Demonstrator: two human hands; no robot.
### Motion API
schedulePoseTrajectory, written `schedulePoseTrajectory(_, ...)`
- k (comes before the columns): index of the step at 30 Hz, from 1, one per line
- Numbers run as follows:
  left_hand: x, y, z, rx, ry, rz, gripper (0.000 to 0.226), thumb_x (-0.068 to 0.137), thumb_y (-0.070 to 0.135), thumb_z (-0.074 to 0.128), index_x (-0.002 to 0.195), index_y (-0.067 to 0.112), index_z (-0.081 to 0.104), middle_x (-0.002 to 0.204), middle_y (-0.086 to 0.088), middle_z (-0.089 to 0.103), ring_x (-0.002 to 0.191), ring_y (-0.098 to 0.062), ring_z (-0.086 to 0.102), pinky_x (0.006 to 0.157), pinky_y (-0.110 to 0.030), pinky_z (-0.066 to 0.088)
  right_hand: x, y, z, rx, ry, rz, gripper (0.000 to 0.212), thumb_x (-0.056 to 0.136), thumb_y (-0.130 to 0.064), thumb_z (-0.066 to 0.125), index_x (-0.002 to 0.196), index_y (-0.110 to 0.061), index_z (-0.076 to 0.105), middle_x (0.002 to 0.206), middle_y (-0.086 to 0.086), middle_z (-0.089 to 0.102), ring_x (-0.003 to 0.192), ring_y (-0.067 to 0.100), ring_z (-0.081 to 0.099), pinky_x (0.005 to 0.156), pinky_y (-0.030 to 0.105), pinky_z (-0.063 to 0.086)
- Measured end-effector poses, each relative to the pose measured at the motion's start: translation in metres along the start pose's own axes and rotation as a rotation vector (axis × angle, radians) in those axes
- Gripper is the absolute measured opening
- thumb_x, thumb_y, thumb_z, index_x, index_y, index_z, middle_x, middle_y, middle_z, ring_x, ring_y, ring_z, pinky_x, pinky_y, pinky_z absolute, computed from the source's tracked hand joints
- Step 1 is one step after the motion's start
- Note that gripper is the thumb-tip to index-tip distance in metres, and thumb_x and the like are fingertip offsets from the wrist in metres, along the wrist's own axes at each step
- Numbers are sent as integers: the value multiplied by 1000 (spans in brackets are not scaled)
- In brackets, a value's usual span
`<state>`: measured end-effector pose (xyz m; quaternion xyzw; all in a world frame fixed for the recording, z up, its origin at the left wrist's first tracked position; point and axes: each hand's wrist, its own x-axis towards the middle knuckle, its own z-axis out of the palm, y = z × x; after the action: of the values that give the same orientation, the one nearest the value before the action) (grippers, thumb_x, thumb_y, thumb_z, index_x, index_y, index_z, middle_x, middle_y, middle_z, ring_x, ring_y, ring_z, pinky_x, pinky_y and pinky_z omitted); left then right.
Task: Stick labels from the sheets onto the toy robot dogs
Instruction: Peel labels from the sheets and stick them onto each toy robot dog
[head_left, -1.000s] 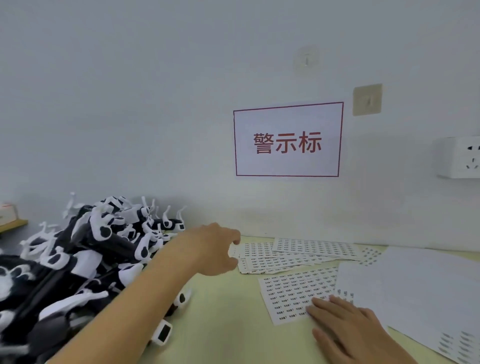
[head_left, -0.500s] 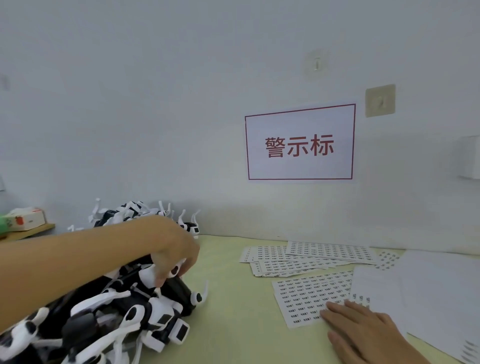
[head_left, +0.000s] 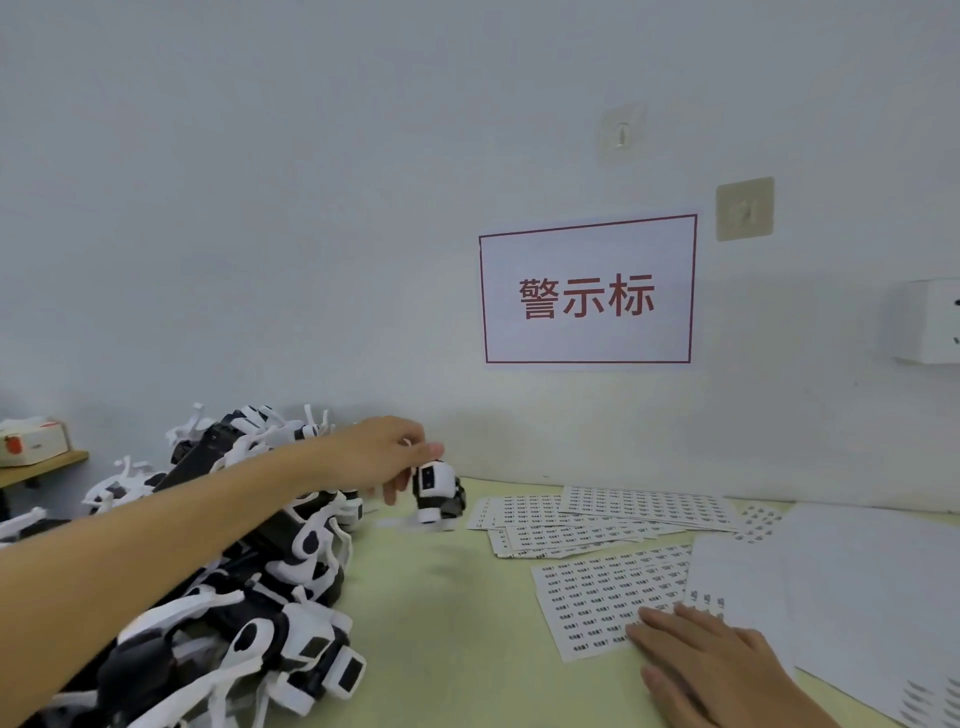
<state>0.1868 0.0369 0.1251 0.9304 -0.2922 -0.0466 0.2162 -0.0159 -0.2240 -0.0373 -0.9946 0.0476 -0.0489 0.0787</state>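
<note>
The left hand (head_left: 379, 457) reached across from the lower left of the frame and pinched one toy robot dog (head_left: 435, 491) by a thin white part at its top, fingers curled round it, so that the black-and-white toy hung just above the pale yellow-green table (head_left: 447, 613) at the centre of the frame, between the heap and the sheets. To the left of it, filling the lower left of the frame, lay a pile of toy robot dogs (head_left: 270, 587), black bodies and white limbs tangled together, partly under the forearm. The right hand (head_left: 711, 660) lay at the lower right with its fingers straight and flat, pressing on the near corner of the nearest label sheet (head_left: 608, 592), a white sheet printed with rows of small labels. Behind that sheet, towards the wall, several more label sheets (head_left: 608, 517) lay fanned and overlapping. To the right of them, blank white paper sheets (head_left: 857, 587) covered the table's right side, overlapping the edge of the nearest label sheet. On the wall above the sheets hung a white sign (head_left: 588, 297) with a red border and red Chinese characters. Above it and to its right were two wall hooks (head_left: 744, 209), and a white power socket (head_left: 930, 319) sat at the right edge. At the far left edge a small box (head_left: 32, 440) rested on a wooden shelf (head_left: 44, 465).
</note>
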Motion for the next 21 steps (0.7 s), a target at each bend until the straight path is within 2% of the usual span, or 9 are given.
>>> schedulePoseTrajectory(3,2,13,24,-334,-61,-83,29,106,29,40,86,16,56,68,3,69,73,-25,70,67,-28,47,0,0,0,0,-6,7,50,101,-60,20,150,-53,14,161,-28,0,150,1,-2,116,29,11)
schedulePoseTrajectory(6,3,17,54,-693,-187,-141,30,102,16,38,104,7,67,93,-9,74,83,-29,71,76,-32,50,0,0,-1,8,-7,3,51,101,-60,22,150,-52,15,161,-27,1,150,1,-2,116,29,10)
schedulePoseTrajectory(9,4,23,93,-1010,-221,-192,29,99,12,41,106,7,69,98,-11,69,83,-29,67,73,-32,48,1,0,-2,10,-18,5,51,101,-59,22,151,-51,16,161,-26,3,150,3,-1,116,30,10)
schedulePoseTrajectory(14,8,20,135,-1131,-113,-272,40,98,1,35,116,10,69,100,-12,71,83,-26,66,73,-35,47,1,1,-1,-1,-9,-3,50,101,-58,22,151,-52,17,162,-26,4,150,3,-1,116,30,11)
schedulePoseTrajectory(17,9,18,134,-1162,-58,-259,35,95,-3,40,108,8,71,95,-9,73,84,-24,64,69,-33,47,1,1,-1,-5,-9,-11,49,102,-57,22,151,-51,18,162,-25,4,151,3,-1,117,29,10)
schedulePoseTrajectory(19,10,19,130,-1167,37,-232,24,98,2,48,101,8,71,97,-7,76,85,-23,68,72,-32,50,1,2,-1,-10,-16,-14,50,102,-57,22,151,-50,17,162,-25,4,151,3,-1,117,30,10)
schedulePoseTrajectory(21,11,22,127,-1213,207,-229,22,98,3,48,96,6,70,97,-11,77,87,-28,72,74,-34,53,1,2,0,-13,-17,-16,50,102,-57,22,151,-50,17,162,-25,4,151,3,0,117,31,10)
